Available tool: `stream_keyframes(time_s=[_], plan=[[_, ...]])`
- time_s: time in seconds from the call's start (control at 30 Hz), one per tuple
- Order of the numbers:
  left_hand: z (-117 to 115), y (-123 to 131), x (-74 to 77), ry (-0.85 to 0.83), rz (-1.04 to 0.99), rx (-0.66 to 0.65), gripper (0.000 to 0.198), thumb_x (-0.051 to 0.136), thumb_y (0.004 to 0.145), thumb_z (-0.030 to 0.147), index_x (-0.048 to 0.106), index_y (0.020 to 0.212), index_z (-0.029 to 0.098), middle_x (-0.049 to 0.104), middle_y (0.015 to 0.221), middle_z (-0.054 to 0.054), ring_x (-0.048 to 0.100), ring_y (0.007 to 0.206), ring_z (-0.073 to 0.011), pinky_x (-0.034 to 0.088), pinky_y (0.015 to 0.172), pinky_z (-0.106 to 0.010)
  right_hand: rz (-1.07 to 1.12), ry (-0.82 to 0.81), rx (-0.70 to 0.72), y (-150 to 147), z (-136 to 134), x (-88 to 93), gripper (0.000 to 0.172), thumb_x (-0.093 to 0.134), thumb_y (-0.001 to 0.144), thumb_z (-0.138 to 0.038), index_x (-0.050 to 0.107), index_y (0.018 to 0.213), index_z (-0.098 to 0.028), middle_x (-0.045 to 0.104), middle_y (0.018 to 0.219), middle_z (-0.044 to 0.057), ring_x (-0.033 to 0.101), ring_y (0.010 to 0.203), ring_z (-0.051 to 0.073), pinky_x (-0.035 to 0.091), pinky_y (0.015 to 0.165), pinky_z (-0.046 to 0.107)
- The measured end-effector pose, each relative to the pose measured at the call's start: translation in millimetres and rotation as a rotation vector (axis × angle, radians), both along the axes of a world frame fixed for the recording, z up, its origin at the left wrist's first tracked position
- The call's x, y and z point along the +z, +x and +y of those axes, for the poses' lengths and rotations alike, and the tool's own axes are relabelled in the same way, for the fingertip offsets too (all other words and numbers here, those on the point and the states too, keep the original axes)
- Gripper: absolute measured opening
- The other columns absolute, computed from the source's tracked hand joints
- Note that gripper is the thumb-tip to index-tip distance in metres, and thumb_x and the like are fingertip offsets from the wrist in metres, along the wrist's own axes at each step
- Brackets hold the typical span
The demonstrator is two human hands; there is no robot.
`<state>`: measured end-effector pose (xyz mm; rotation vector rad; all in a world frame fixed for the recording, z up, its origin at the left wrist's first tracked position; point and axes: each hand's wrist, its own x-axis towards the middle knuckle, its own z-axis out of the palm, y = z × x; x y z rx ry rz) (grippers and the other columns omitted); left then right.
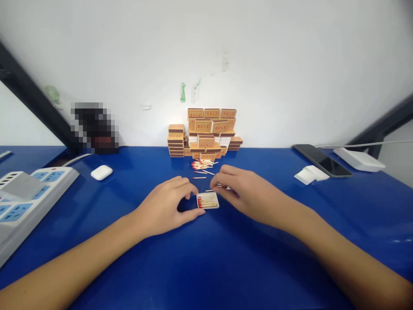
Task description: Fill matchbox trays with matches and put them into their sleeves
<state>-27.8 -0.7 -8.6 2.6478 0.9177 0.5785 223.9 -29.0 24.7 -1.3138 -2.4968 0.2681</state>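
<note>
A small white matchbox tray (pixel 212 197) lies on the blue table with several red-headed matches (pixel 208 203) inside. My left hand (pixel 167 204) steadies the tray from the left, thumb at its near edge and index finger by its far left corner. Just beyond the tray's far right corner, the fingertips of my right hand (pixel 237 189) are pinched together on a match (pixel 209 190) whose end sticks out to the left. More matches are partly hidden behind those fingers. A loose pile of matches (pixel 203 164) lies farther back, with a few single ones in front of it.
Stacked matchboxes (pixel 211 129) stand against the white wall. On the left are a power strip (pixel 61 172) and a white earphone case (pixel 101 172). A black phone (pixel 322 161), a white folded piece (pixel 310 174) and a white flat box (pixel 359 159) lie at the right.
</note>
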Motion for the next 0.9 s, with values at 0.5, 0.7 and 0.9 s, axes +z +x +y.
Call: stream_keyframes(time_s=[0.5, 0.7, 0.9], plan=[[2, -1, 0.2, 0.013, 0.007, 0.011, 0.030, 0.073, 0.092, 0.045, 0.069, 0.109, 0.020, 0.065, 0.092, -0.002, 0.061, 0.087, -0.0200, 0.050, 0.075, -0.034, -0.094, -0.177, -0.098, 23, 19, -12.6, 0.016, 0.053, 0.103, -0.023, 0.064, 0.093, -0.019, 0.064, 0.101, 0.008, 0.061, 0.086, 0.020, 0.047, 0.076, 0.033], [1, -2, 0.4, 0.014, 0.024, 0.012, 0.031, 0.071, 0.093, 0.047, 0.069, 0.110, 0.021, 0.064, 0.093, -0.003, 0.061, 0.087, -0.0200, 0.050, 0.075, -0.035, -0.134, -0.265, -0.088, 30, 17, -8.7, 0.028, 0.048, 0.106, -0.037, 0.064, 0.091, -0.019, 0.065, 0.098, 0.008, 0.060, 0.082, 0.021, 0.045, 0.073, 0.033], [2, -2, -1.2, 0.014, 0.019, 0.012, 0.030, 0.071, 0.094, 0.047, 0.069, 0.109, 0.021, 0.064, 0.093, -0.002, 0.061, 0.087, -0.0197, 0.050, 0.075, -0.035, -0.173, -0.257, -0.085, 28, 16, -8.1, 0.025, 0.049, 0.104, -0.032, 0.057, 0.084, -0.019, 0.064, 0.096, 0.008, 0.055, 0.076, 0.018, 0.042, 0.071, 0.032]])
